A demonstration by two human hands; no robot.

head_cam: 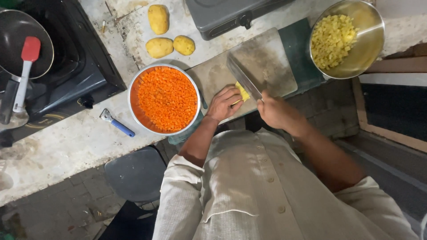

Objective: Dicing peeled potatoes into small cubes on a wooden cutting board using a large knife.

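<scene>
My left hand (223, 103) presses a yellow piece of potato (243, 92) down on a worn cutting board (271, 62). My right hand (275, 111) grips the handle of a broad cleaver (243, 76), whose blade rests against the potato piece on its right side. A round metal bowl full of diced carrot (167, 98) sits just left of my left hand. Another metal bowl holding diced potato (331, 41) stands at the far right of the counter.
Three whole peeled potatoes (159, 19) (159, 47) (184, 45) lie behind the carrot bowl. A blue-handled peeler (116, 122) lies on the counter. A stove at left holds a dark pan (18, 35) with a red spatula (27, 62). A stool (135, 173) stands below the counter edge.
</scene>
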